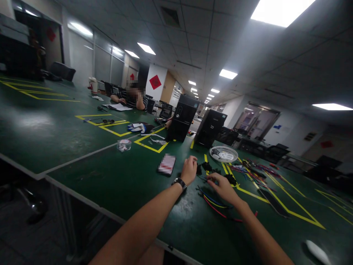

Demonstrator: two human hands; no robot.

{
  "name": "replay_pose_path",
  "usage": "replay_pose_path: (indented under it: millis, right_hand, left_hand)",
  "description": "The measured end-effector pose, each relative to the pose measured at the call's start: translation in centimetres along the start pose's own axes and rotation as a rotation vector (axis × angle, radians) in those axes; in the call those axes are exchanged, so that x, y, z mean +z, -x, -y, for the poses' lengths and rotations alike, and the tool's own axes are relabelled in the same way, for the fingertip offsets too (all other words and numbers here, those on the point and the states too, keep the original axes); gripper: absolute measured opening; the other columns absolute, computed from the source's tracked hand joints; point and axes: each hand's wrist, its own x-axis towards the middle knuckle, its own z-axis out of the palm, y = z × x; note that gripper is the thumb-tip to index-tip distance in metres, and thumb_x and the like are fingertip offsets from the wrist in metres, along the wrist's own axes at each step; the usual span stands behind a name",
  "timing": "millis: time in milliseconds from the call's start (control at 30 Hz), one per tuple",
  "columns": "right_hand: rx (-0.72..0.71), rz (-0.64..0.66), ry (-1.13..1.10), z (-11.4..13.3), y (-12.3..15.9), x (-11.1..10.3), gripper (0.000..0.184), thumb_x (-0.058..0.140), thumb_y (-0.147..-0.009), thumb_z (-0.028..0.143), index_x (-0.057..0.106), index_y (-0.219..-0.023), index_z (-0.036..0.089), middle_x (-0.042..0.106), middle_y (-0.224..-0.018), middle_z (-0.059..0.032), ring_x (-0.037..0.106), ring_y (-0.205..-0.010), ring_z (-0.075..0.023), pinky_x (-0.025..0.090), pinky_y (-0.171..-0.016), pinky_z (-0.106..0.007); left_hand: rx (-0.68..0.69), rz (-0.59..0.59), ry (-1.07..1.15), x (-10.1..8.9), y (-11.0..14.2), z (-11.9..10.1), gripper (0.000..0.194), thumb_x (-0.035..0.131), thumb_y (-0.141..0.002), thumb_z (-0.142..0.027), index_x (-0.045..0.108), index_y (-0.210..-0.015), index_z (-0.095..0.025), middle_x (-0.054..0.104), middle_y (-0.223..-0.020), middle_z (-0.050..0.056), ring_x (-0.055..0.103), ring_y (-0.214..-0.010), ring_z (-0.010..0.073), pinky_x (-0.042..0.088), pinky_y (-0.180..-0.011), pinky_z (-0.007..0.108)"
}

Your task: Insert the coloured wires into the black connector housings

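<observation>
My left hand, with a dark watch on its wrist, is over the green table with its fingers curled together. Whether anything is in it I cannot make out. To its right, my right hand has thumb and fingers pinched together, with a thin dark strand by the fingertips too small to name. Small black pieces lie between and just beyond both hands. Below the right hand rests a loose bundle of red, yellow, blue and black wires, partly hidden by the right forearm.
A phone lies left of my left hand. Beyond stand two black computer cases and a white round basket. Many coloured wires spread to the right. A clear box and gloves are leftward. Another person sits across.
</observation>
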Motion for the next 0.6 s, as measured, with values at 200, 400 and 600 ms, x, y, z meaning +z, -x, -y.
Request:
replay_pose_path:
  millis: [200,400,600]
  right_hand:
    - [-0.034,0.115,-0.079,1.6,3.7,0.5,0.011,0.057,-0.083,0.023,0.065,-0.091,0.019,0.064,-0.095,-0.0061,0.059,-0.085,-0.0184,0.045,-0.079,-0.030]
    - [0.055,0.062,-0.015,1.1,3.2,1.0,0.011,0.054,-0.077,0.012,0.062,-0.083,0.017,0.063,-0.080,-0.0027,0.057,-0.074,-0.0152,0.040,-0.069,-0.024]
    - [0.253,-0.113,0.076,-0.4,3.8,0.4,0.011,0.048,-0.085,0.015,0.058,-0.089,0.018,0.064,-0.074,-0.0026,0.060,-0.071,-0.0160,0.036,-0.064,-0.023]
  left_hand:
    - [0.120,0.371,-0.413,0.2,1.7,-0.6,0.021,0.044,-0.087,-0.018,0.057,-0.103,-0.021,0.063,-0.105,0.007,0.048,-0.106,0.0220,0.037,-0.094,0.039]
    - [0.337,0.512,-0.597,-0.4,2.9,-1.4,0.025,0.044,-0.088,-0.018,0.056,-0.110,-0.020,0.061,-0.115,0.007,0.046,-0.114,0.0219,0.036,-0.093,0.039]
    - [0.421,0.426,-0.603,0.8,-1.3,-2.4,0.026,0.042,-0.091,-0.024,0.055,-0.113,-0.020,0.061,-0.112,0.008,0.050,-0.110,0.0206,0.037,-0.093,0.036]
